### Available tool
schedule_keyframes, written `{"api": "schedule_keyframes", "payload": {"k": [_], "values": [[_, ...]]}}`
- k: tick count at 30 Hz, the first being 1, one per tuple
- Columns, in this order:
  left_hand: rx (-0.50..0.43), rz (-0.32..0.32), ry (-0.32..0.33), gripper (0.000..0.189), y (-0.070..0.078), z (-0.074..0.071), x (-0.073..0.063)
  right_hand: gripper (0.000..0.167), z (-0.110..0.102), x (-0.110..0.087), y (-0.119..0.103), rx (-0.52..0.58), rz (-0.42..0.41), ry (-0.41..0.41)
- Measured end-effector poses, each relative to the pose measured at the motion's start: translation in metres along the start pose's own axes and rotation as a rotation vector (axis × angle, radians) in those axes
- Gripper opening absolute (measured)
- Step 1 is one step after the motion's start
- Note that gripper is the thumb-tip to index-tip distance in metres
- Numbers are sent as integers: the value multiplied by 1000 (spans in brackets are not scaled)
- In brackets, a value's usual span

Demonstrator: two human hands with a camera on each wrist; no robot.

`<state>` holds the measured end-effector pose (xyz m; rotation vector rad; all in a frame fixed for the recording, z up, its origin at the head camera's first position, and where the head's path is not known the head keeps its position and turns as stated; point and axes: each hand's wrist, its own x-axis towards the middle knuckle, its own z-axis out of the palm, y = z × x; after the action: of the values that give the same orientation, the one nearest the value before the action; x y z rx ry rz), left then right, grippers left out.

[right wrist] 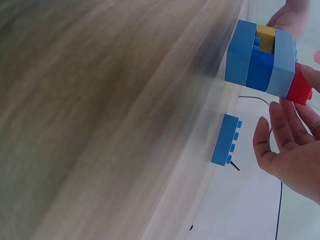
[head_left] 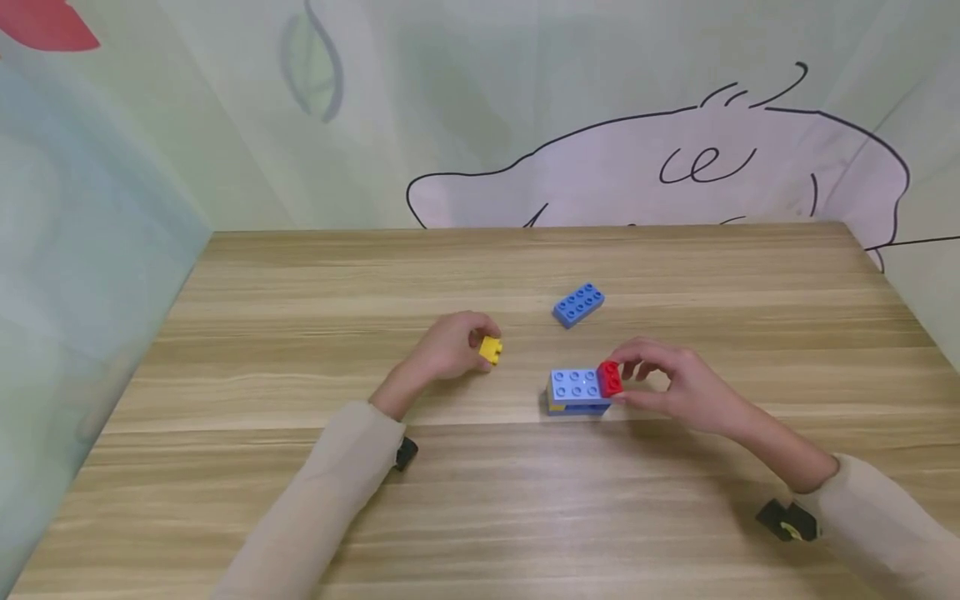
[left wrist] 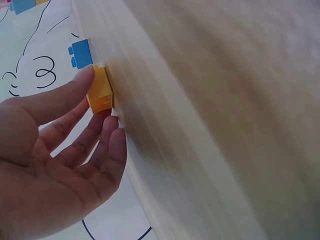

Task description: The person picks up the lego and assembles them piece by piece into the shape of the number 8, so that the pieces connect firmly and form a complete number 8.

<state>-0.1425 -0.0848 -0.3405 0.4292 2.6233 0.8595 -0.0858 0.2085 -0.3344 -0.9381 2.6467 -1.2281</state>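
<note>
My right hand (head_left: 678,387) pinches a red brick (head_left: 610,379) between thumb and fingers, at the right end of a stack of toy bricks (head_left: 576,385). In the right wrist view the red brick (right wrist: 299,84) sits against the studded top of the stack's light blue brick (right wrist: 281,65). Below that layer are a dark blue brick (right wrist: 260,70) and a yellow brick (right wrist: 266,38), over a blue base brick (right wrist: 240,54). To the left of the stack, my left hand (head_left: 455,343) pinches a yellow brick (left wrist: 101,90) by its sides, its studs facing right in the head view.
A loose blue brick (head_left: 579,305) lies studs up behind the stack, at a slant. The wooden table (head_left: 262,333) meets a cloth backdrop with a line drawing (head_left: 675,167) at its far edge. Dark straps (head_left: 787,521) show at both sleeves.
</note>
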Motion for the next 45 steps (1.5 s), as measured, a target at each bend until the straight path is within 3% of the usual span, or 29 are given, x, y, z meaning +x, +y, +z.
{"api": "schedule_keyframes", "payload": {"k": [7,15,22,27,32,45], "values": [[-45,-8,14,34,2,-2,-3,35,0,1,-1,1,6,-3],[-227,39,74,37,18,-6,-17,36,-1,1,1,1,-22,2],[-316,154,88,41,39,7,-34,37,-1,0,2,-7,-18,-3],[-362,158,81,37,52,19,-41,37,-1,1,1,-18,-17,-1],[-390,133,86,36,61,28,-44,37,-1,1,1,-19,-17,-1],[-362,182,107,36,65,39,-43,37,-1,0,2,-6,-25,1]]}}
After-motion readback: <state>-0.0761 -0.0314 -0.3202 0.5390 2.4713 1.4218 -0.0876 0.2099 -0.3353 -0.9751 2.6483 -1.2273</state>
